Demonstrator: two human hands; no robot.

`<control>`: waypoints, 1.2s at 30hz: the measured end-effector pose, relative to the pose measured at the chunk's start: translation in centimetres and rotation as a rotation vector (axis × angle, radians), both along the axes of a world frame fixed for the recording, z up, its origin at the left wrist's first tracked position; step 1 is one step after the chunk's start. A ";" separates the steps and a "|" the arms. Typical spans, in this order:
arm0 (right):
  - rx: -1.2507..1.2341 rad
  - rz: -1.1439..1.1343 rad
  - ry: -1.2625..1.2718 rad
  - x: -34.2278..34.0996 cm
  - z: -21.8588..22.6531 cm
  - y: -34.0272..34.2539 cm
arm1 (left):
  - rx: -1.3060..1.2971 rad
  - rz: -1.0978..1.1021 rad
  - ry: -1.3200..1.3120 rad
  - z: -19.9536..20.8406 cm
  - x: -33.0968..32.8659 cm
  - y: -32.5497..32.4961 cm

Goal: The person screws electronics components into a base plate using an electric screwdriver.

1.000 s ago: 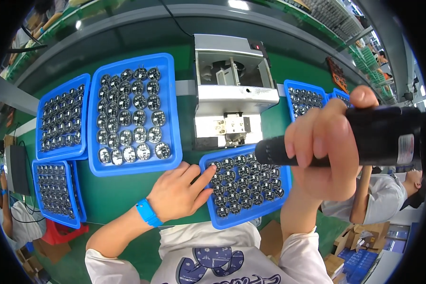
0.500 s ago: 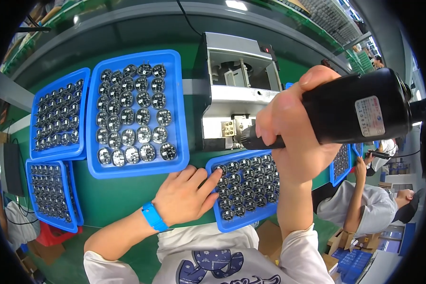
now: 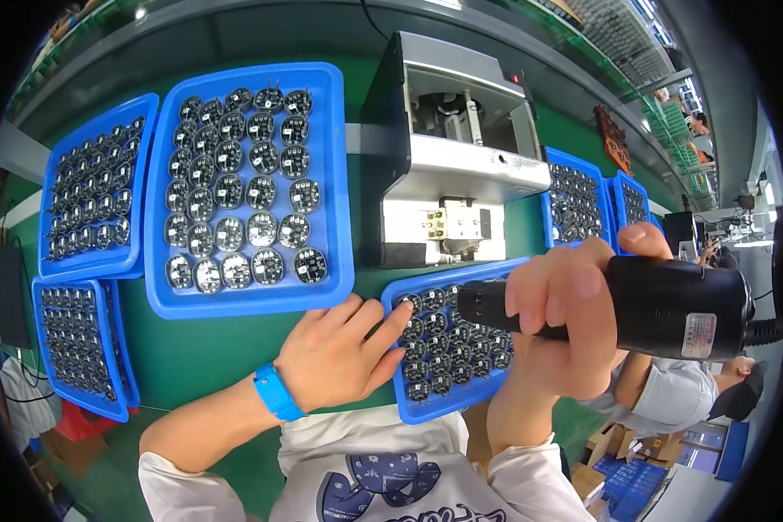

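Note:
My right hand (image 3: 574, 317) is wrapped round a thick black electric screwdriver (image 3: 657, 300). The tool lies roughly level, its narrower dark end pointing left over the near blue tray (image 3: 448, 411); its bit does not show clearly. In that tray sit rows of small round black circuit-board parts (image 3: 440, 364). My left hand (image 3: 326, 361) lies at the tray's left edge, its index finger stretched to a round part in the far left corner. The other fingers are apart, and I see nothing gripped. A blue band (image 3: 278, 394) circles that wrist.
A silver box-shaped machine (image 3: 474, 170) with an open top stands beyond the near tray. To the left lie a larger filled blue tray (image 3: 244, 306) and several others. More trays (image 3: 574, 204) lie at the right, where a co-worker (image 3: 670, 391) is near. A coiled cord (image 3: 767, 331) trails from the screwdriver.
My right hand has brought the screwdriver down and nearer, from in front of the silver machine to above the near tray. The left hand stays at the tray corner; the view has shifted slightly.

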State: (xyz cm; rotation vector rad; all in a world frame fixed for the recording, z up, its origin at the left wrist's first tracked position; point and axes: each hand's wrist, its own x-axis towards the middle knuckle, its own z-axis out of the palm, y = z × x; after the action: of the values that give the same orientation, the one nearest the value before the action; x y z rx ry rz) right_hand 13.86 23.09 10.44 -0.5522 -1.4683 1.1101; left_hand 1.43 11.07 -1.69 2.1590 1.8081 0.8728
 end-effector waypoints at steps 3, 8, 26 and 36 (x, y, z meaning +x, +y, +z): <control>-0.014 -0.039 0.012 -0.3 -0.5 -0.4 | 0.008 0.003 0.005 0.1 0.1 0.0; 0.041 -0.037 -0.039 -0.8 -2.4 -0.9 | 0.000 0.025 0.004 -0.3 0.2 -0.2; 0.052 0.072 -0.103 -1.1 -4.0 -0.8 | 0.035 0.065 -0.002 -0.2 0.3 -0.2; 0.066 0.080 -0.118 -1.1 -4.2 -0.7 | 0.044 0.067 -0.006 -0.3 0.3 -0.2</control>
State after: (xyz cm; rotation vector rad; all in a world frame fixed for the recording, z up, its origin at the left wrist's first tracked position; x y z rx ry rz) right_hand 12.79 22.39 6.20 -0.5243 -1.6356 1.1028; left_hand 1.75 10.83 -2.02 2.1303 1.8853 0.9415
